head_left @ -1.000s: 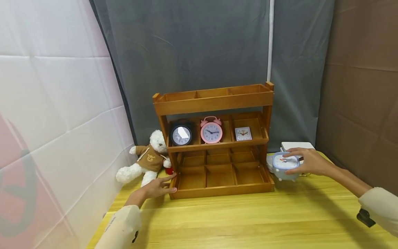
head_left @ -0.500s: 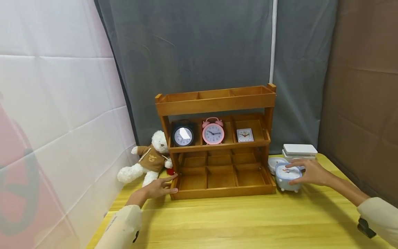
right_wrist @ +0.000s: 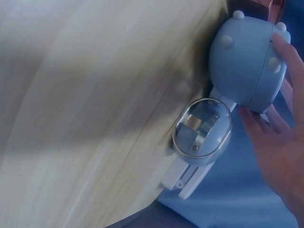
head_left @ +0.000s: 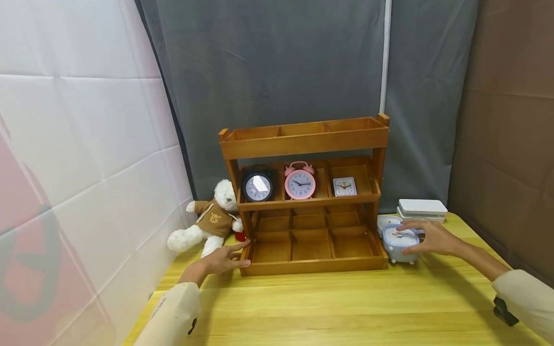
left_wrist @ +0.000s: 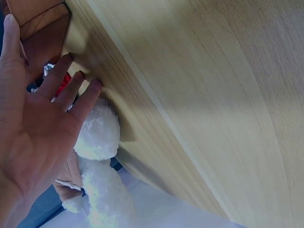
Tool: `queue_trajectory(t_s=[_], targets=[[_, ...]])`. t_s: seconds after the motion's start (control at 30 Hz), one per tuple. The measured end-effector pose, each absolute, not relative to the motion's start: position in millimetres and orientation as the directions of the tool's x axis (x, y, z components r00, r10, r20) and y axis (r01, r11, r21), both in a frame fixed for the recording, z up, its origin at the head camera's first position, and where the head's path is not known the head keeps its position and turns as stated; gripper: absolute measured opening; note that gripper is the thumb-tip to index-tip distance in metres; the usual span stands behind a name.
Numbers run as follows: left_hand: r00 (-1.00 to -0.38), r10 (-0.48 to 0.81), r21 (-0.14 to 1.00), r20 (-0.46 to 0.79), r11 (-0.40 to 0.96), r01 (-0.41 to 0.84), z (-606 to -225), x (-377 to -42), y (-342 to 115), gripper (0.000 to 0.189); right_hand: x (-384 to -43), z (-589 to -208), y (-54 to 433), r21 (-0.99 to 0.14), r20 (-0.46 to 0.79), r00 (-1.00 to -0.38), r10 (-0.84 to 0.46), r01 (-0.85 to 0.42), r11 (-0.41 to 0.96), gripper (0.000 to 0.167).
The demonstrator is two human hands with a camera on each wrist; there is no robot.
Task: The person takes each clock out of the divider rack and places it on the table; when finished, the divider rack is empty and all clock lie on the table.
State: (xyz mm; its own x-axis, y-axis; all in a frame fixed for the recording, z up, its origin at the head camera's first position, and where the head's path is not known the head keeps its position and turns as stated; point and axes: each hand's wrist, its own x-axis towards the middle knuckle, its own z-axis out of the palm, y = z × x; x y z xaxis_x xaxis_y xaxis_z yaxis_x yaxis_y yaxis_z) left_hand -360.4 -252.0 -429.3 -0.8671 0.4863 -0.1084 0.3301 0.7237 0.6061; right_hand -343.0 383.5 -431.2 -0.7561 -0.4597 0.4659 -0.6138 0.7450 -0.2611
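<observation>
A white plush bear in a brown hoodie (head_left: 214, 218) sits leaning back near the left edge of the pale yellow wood-grain counter (head_left: 324, 307), against the white fabric wall (head_left: 99, 134). Just right of it, the left hand (head_left: 222, 259) touches the front left corner of a three-tier brown wooden rack (head_left: 311, 142), its grip apart, fingers extended and clasping nothing. A small red object (head_left: 240, 236), mostly hidden, shows between the bear and the rack's left side. On the rack's middle tier, a round black clock (head_left: 258, 187) with a glare on its face stands in the left compartment, a pink twin-bell alarm clock (head_left: 300, 185) in the centre one, and a small square white clock (head_left: 345, 186) in the right one. Beside the rack's front right corner is a rounded light-blue clock with knobby white feet (head_left: 400, 247), its white face tilted upward; the right hand (head_left: 434, 238) has its grip clamped on it, thumb and fingers on opposite sides. Whether its feet touch the counter, I cannot tell. Behind it sits a partly hidden white rounded object (head_left: 386, 222); farther right, white flat boxes (head_left: 422, 207) lie stacked near the counter's back right corner.
</observation>
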Motion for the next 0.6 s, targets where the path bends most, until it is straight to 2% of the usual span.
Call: queue_trajectory(t_s=[0.3, 0.47, 0.6], targets=[[-0.864, 0.492, 0.621, -0.104, 0.711, 0.331, -426, -359, -250, 0.078, -345, -420, 385, -0.242, 0.422, -0.747, -0.513, -0.639, 0.731, 0.063], [-0.869, 0.484, 0.61, -0.103, 0.721, 0.329, -428, -360, -251, 0.079, -344, -415, 383, -0.274, 0.385, -0.776, -0.499, -0.613, 0.741, 0.065], [-0.871, 0.479, 0.609, -0.108, 0.725, 0.323, -429, -359, -252, 0.079, -342, -411, 379, -0.286, 0.395, -0.772, -0.498, -0.618, 0.732, 0.065]])
